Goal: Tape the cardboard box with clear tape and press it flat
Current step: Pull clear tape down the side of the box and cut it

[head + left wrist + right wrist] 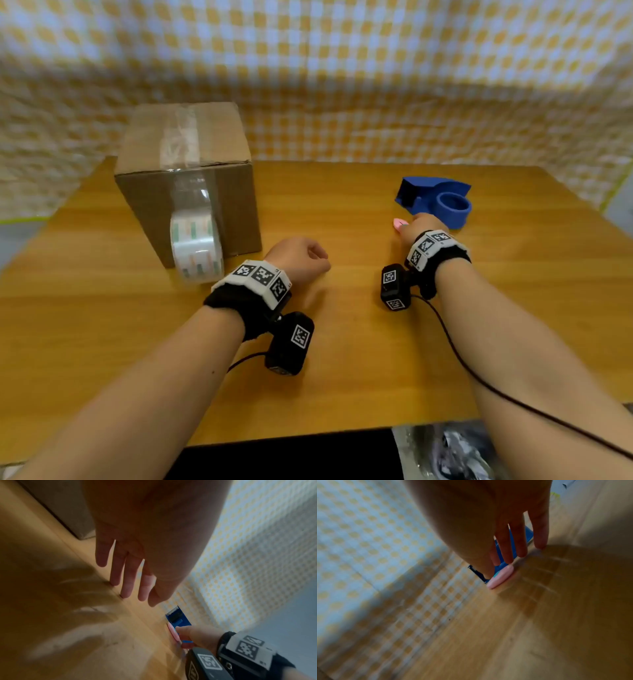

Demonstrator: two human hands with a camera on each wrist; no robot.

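Already taped brown cardboard box point(186, 178), roll point(196, 247) hanging, left hand point(298, 257) relaxed, right hand point(422, 226) fingers straight.

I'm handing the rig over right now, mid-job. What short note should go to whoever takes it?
Left hand: open, fingertips on the table, holding nothing.
Right hand: fingers straight, tips at the small pink object beside the blue dispenser; no grip visible.
Cardboard box stands back left.
Done: clear tape runs over its top and down the front.
Left: the tape roll, at the box's foot, looks uncut from the strip; sever it, then press the tape flat.
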